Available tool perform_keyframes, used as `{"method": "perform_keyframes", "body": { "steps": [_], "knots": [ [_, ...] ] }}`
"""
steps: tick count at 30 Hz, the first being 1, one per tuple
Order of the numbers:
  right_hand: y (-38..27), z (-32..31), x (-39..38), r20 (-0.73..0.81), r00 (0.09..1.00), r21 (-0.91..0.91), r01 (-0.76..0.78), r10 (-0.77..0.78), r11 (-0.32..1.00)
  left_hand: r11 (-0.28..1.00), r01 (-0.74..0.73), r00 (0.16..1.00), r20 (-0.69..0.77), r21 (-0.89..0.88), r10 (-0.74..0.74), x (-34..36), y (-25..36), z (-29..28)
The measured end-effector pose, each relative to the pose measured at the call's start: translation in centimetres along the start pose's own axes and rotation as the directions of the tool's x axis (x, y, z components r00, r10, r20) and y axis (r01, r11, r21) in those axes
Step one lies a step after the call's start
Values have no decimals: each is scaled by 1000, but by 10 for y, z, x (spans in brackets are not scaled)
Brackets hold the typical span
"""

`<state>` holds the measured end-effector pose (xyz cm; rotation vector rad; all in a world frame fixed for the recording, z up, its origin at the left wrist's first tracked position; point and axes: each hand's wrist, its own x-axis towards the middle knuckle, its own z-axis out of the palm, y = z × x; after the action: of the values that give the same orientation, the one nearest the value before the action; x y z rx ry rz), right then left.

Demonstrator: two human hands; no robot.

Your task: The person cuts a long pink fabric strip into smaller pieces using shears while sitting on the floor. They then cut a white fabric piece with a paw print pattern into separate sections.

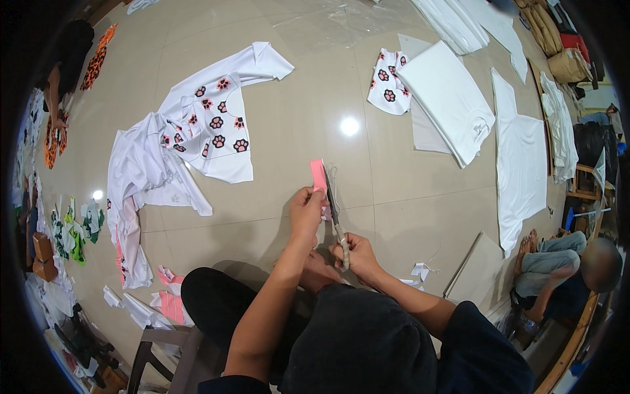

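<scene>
Between the fingers of my left hand [307,211] is a small pink fabric strip [317,172], its upper end standing free above the fingertips. My right hand [359,255] is closed around the wrapped, light-coloured handle of a pair of scissors [335,211]. The dark blades point away from me and lie along the right side of the strip. Whether the blades are parted cannot be made out. Loose thin threads [333,172] hang beside the blade tips. Part of the strip is hidden behind my left fingers.
White fabric with paw prints [220,125] lies ahead to the left. White folded fabric [449,98] and a white garment piece [522,154] lie to the right. Pink scraps [172,305] are by a plastic chair [154,348]. A person [551,269] sits at the right; another's arm [56,98] shows far left.
</scene>
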<state>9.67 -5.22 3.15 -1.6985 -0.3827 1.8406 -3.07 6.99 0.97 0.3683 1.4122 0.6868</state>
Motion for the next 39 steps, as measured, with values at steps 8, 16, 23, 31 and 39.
{"method": "perform_keyframes", "body": {
  "steps": [8,16,23,31,39],
  "knots": [
    [-2,3,3,-12,1000,23,10,-10,1000,999,-44,999,-7,-13,44,1,-5,-3],
    [-6,2,2,-29,1000,10,9,-8,1000,996,-89,996,-14,14,90,-1,-5,-2],
    [-4,5,3,-32,999,27,13,-12,1000,994,-110,994,-12,-8,110,-1,-7,0],
    [-6,5,1,-31,999,27,11,-11,1000,995,-98,995,-17,1,98,-1,-8,-1],
    [-4,4,0,-41,999,17,5,-4,1000,997,-83,996,-16,4,83,-2,-6,-2]
  ]
}}
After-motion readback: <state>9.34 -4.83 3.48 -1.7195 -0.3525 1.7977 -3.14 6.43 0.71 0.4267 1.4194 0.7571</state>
